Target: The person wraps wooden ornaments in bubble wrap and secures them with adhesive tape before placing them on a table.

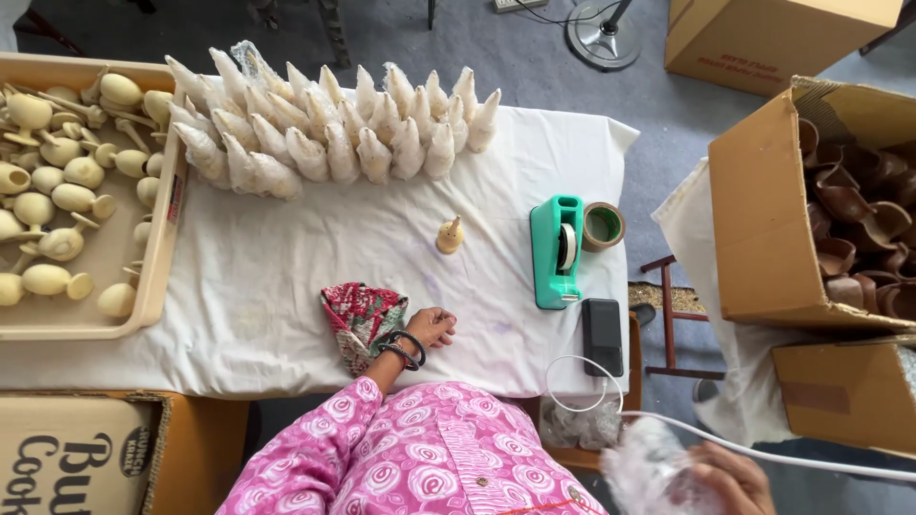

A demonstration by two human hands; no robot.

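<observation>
Far left of the frame: a shallow tan tray (153, 286) heaped with pale unwrapped bell-shaped pieces (57, 181), stems pointing all ways. Upper centre: a dense double row of wrapped pieces (334, 133), each cone in clear bubble wrap, tips fanned toward the top of the frame, lying on the white cloth (258, 305) that covers the table. Lower centre: a folded red-and-green patterned cloth (361, 319), and just beside it the left hand (431, 326), bangles at the wrist, fingers loosely curled and resting on the white cloth, gripping nothing. Centre: one unwrapped piece (450, 236) standing alone and upright, long axis vertical, apart from the left hand and toward the top of the frame from it, slightly to the right; the left hand is much the nearer of the two. Right of centre: a teal tape dispenser (557, 250) with a roll of brown tape (603, 226) touching its upper side, and a dark phone (602, 334) below. Lower right: the right hand (733, 482), off the table edge, closed on a blurred piece of bubble wrap (654, 472), well apart from the lone piece. Far right: open cartons of brown clay cups (859, 238).
</observation>
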